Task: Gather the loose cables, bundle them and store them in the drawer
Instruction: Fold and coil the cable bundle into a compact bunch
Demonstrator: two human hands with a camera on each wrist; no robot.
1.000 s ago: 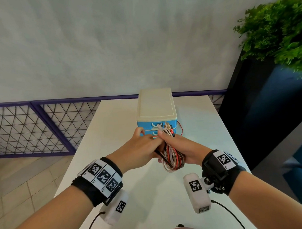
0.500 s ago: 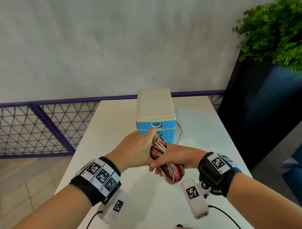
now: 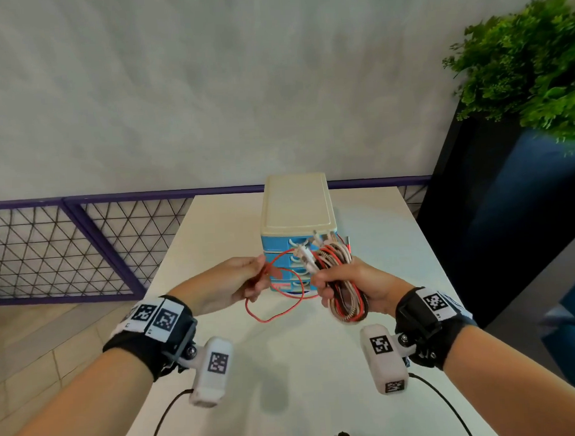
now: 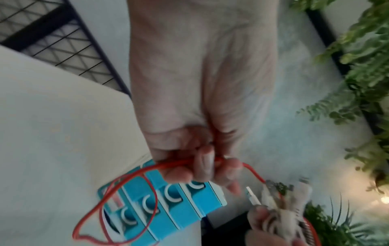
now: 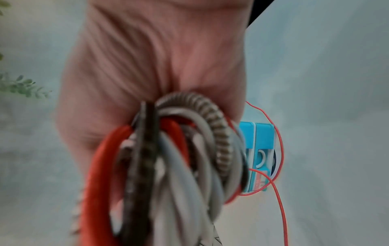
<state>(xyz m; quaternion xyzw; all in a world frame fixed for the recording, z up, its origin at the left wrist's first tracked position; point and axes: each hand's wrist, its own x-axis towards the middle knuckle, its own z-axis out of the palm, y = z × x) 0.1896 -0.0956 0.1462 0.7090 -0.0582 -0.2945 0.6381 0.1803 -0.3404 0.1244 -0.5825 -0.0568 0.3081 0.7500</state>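
Note:
My right hand [image 3: 343, 281] grips a coiled bundle of cables [image 3: 346, 297], red, white, black and braided, held upright above the table; the coils fill the right wrist view [image 5: 168, 166]. A thin red wire [image 3: 276, 303] runs from the bundle in loose loops to my left hand [image 3: 239, 281], which pinches it between thumb and curled fingers [image 4: 205, 164]. Behind both hands stands a small blue drawer unit [image 3: 297, 217] with a cream top; its drawers [image 4: 168, 198] all look closed.
A white table [image 3: 284, 364] carries the drawer unit. A purple mesh railing [image 3: 85, 244] runs along the left and back. A dark planter [image 3: 495, 227] with a green plant [image 3: 535, 65] stands close to the table's right side.
My hands have drawn apart: the left one moved left, pulling the thin red wire out from the bundle. The right hand turned the bundle more upright and lifted it.

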